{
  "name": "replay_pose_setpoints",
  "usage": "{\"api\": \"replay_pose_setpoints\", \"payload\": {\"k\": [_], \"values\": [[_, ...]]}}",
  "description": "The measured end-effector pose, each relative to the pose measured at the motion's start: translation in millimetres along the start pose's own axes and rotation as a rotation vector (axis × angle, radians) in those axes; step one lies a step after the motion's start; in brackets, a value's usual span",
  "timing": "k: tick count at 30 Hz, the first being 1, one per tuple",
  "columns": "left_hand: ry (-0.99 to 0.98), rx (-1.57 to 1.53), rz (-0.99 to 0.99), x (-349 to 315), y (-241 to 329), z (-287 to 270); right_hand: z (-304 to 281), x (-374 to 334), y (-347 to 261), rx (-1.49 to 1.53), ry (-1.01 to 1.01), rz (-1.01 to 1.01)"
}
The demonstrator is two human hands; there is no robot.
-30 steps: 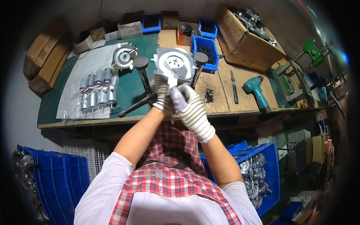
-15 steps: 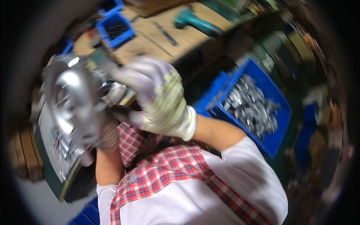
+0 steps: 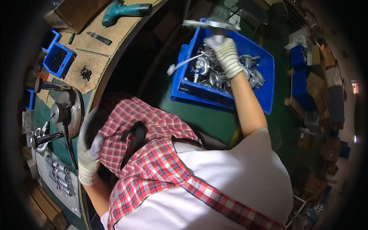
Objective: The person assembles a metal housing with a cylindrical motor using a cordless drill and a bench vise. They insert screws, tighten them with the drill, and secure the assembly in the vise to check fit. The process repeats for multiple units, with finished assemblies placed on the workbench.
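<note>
Right hand [image 3: 227, 53], nearer blue bin [image 3: 205, 93], closed on metal part [image 3: 211, 25] over bin's far side; part's long axis left-right. Left hand [image 3: 88, 155] half-curled, seemingly empty, left of bin.

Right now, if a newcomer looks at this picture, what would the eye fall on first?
Probably on the big blue bin right of centre toward the top, full of silvery metal parts, with the right hand holding a metal assembly over it. Next might come the red checked apron in the middle and the teal power drill at upper left.
</note>
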State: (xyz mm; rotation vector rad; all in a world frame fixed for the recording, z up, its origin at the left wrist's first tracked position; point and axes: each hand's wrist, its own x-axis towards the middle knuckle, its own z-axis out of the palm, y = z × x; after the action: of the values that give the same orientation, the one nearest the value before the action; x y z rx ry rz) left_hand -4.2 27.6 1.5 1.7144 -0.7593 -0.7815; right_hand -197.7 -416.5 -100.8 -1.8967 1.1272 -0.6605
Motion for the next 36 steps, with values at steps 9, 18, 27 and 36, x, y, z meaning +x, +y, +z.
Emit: {"api": "replay_pose_setpoints", "payload": {"k": [9,18,27,36], "values": [[0.801,0.363,0.028,-94,-57,-109,-63,65,224,-0.809,-0.107,-0.061],[1.617,1.036,-0.044,-172,-103,-177,-66,67,173,-0.820,0.539,0.565],[1.262,1.096,-1.036,-212,-152,-219,12,41,46,-0.510,0.404,-0.303],[1.093,0.828,-0.709,-239,-155,-239,109,-15,-85,-0.250,0.085,-0.594]]}}
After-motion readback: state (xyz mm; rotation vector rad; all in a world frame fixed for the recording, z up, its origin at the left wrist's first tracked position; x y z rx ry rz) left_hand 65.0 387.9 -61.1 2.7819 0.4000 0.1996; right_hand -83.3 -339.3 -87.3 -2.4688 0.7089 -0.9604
